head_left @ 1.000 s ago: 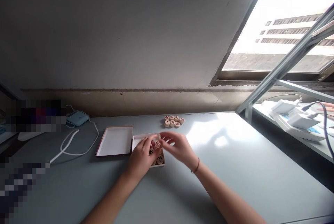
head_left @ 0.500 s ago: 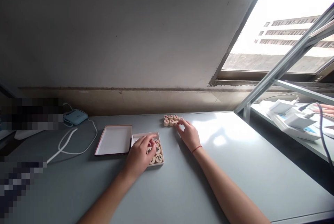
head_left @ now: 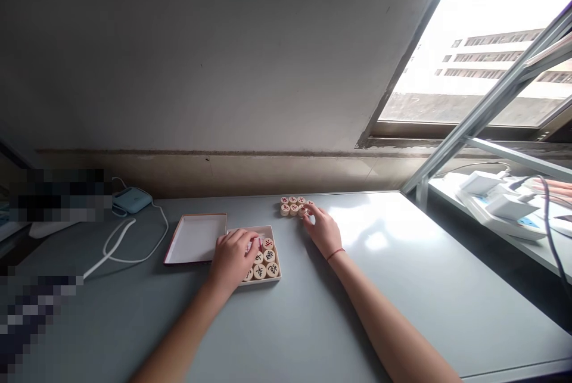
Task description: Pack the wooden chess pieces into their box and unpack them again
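Observation:
My left hand (head_left: 233, 257) lies over the left part of a shallow white box (head_left: 277, 279), thumb and forefinger apart, with no piece visible between them. Round wooden xiangqi pieces (head_left: 269, 255) sit in the box, most with black characters and one with a red character. My hand hides the box's left side. At the back of the table, my right hand (head_left: 325, 231) pinches a xiangqi piece (head_left: 302, 210) at the right end of the front row. Several red-marked pieces (head_left: 293, 201) stand there in two rows, partly covered by my right fingers.
The upturned box lid (head_left: 196, 240) lies left of the box. Farther left are a blue device (head_left: 131, 199) and a white cable (head_left: 117, 241). Metal frame bars (head_left: 447, 133) rise at the right, beside a shelf with white chargers (head_left: 509, 201).
My left hand has shifted left over the box, uncovering more black-marked pieces. My right hand stays at the end of the front row, nearly unmoved.

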Motion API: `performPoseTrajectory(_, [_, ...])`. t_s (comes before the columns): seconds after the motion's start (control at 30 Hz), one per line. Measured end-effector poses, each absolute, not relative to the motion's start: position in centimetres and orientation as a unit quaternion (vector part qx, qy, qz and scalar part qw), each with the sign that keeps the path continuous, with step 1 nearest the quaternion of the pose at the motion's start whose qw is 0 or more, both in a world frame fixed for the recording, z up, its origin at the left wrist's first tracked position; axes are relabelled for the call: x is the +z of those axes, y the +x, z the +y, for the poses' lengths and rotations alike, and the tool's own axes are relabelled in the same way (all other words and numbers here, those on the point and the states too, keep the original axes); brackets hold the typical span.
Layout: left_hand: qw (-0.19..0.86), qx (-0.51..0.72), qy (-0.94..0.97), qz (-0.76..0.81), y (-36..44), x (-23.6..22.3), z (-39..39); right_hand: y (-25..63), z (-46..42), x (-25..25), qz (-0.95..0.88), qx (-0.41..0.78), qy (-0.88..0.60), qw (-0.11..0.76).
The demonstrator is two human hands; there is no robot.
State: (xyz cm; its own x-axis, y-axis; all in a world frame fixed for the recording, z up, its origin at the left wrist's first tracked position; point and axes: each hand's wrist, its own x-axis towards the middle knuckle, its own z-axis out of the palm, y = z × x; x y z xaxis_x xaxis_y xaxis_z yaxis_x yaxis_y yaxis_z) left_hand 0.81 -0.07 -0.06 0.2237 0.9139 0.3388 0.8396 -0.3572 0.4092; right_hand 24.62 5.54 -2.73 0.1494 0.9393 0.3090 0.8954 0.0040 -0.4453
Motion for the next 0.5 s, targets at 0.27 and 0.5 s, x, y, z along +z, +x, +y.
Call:
performPoseTrajectory(0.27, [0.056, 0.134, 0.787, 0.600, 2.4, 1.1, -0.3, 20.3, 1.6, 0.7, -0.720, 0.218, -0.600, 0.273])
performPoseTrajectory(0.5, [0.076, 0.156, 0.786, 0.593, 2.9, 0.6, -0.3, 18.8, 0.8, 0.7, -0.736, 0.270, -0.562, 0.265])
